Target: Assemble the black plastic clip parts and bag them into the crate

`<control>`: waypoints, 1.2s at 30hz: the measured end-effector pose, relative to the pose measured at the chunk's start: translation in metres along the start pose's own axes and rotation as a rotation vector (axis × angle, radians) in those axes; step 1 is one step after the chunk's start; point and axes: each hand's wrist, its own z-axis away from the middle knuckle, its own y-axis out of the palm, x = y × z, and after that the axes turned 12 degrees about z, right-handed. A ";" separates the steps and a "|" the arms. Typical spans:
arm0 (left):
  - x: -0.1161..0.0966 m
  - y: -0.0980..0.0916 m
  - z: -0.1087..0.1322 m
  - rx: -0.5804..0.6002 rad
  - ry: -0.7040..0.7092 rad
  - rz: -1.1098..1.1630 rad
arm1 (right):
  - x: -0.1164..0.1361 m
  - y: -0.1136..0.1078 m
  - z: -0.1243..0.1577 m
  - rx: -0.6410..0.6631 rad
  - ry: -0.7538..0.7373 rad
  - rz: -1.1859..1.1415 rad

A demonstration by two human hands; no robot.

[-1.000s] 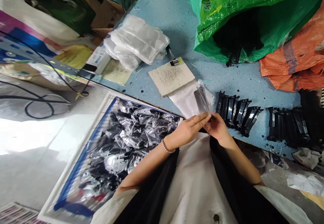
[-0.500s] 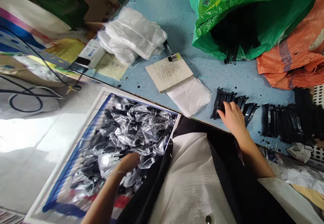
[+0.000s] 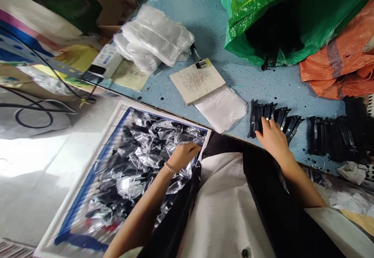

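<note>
My right hand reaches over the near table edge onto a row of black plastic parts, its fingers bent down over the near end of one part. My left hand, with a bead bracelet on the wrist, hovers over a white and blue box beside the table. The box is full of black parts sealed in clear bags. The left fingers are loosely bent and touch the top bags; I see nothing held in them. A flat stack of empty clear bags lies between both hands.
A second row of black parts lies to the right. On the blue table are a scuffed board, a pile of plastic bags, a green sack of black parts and an orange sack. Cables lie on the floor at left.
Both hands let go of a clear bag held at the table edge. The left hand swung down into the box, then came back toward its upper corner. The right hand moved onto the black parts.
</note>
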 end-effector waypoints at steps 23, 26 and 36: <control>-0.039 0.030 -0.143 -0.198 -0.111 0.584 | -0.032 -0.003 -0.024 0.038 0.126 -0.379; -0.036 0.034 -0.140 -0.181 -0.062 0.536 | -0.032 0.007 -0.012 0.106 0.159 -1.019; -0.031 0.026 -0.126 -0.230 0.363 0.145 | 0.050 0.053 0.029 0.966 0.155 -2.310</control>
